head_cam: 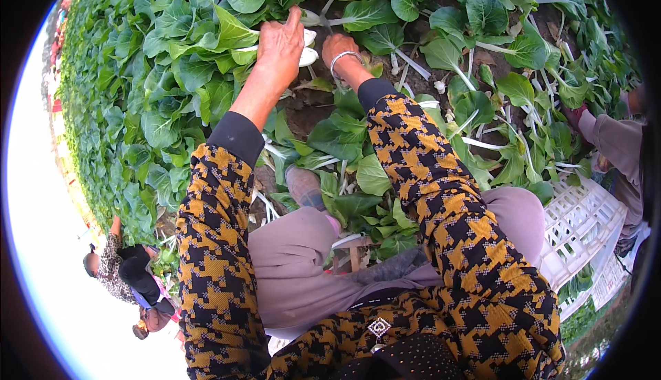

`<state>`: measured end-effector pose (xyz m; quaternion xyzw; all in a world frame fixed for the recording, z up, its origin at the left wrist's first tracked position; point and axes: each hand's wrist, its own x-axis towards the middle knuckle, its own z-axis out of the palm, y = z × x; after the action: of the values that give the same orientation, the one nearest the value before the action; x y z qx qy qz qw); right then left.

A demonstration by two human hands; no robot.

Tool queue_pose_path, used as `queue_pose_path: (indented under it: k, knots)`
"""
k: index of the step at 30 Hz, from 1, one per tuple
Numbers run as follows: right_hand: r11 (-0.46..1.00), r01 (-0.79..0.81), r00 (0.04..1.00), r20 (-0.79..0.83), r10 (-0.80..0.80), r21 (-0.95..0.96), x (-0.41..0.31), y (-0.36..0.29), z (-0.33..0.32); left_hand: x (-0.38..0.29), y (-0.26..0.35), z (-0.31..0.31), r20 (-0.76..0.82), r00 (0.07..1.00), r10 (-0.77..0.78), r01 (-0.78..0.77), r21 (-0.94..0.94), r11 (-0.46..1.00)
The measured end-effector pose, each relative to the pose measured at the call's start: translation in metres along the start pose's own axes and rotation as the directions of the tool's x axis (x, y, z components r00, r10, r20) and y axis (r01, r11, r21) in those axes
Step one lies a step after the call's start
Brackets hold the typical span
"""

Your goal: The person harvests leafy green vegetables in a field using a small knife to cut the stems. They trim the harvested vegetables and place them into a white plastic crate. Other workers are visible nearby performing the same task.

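Note:
My left hand [281,44] is closed around leafy greens with thick white stem bases, which look like bok choy [308,57]. Their green leaves spread to the left of the hand. Just right of it, my right hand [342,52], with a silver bangle [345,58] at the wrist, is curled low over the soil. Something thin and dark shows at its fingers beside another white-stemmed plant [311,18]; whether the hand grips it I cannot tell. Loose leaves and white stalks [413,65] lie on the ground below and to the right.
Dense growing greens [113,96] fill the left side. A white plastic basket [586,220] stands by my right knee. My shoe [304,186] rests among leaves. Other people are at the lower left [129,271], and another person's leg [617,142] is at the right edge.

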<state>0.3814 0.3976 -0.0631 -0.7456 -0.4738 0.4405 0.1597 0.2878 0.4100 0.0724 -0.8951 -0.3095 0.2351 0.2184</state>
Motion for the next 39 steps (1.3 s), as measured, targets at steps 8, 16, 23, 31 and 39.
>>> queue_pose_path:
  k: [8, 16, 23, 31, 39]
  knots:
    - [0.894, 0.369, 0.929, 0.069, -0.364, -0.255, -0.034, 0.036, 0.043, -0.022, -0.003, -0.005, -0.029, 0.999, 0.016, -0.018, -0.091, 0.996]
    - [0.202, 0.163, 0.985, -0.148, -0.089, 0.966, -0.152, 0.038, -0.020, -0.101, -0.003, -0.104, -0.012, 0.993, -0.119, 0.083, -0.641, 0.763]
    - [-0.028, 0.167, 0.841, -0.157, -0.518, 0.986, -0.235, -0.005, -0.122, -0.207, -0.012, -0.182, 0.013, 0.986, -0.169, 0.050, -0.975, 0.215]
    - [0.404, 0.629, 0.704, -0.266, -0.659, 0.664, -0.318, -0.061, -0.196, -0.331, 0.011, -0.220, 0.032, 0.910, -0.412, -0.207, -0.828, -0.522]
    - [0.528, 0.732, 0.635, -0.151, -0.758, 0.430, -0.373, -0.094, -0.181, -0.352, 0.041, -0.222, -0.091, 0.854, -0.512, -0.421, -0.698, -0.579]
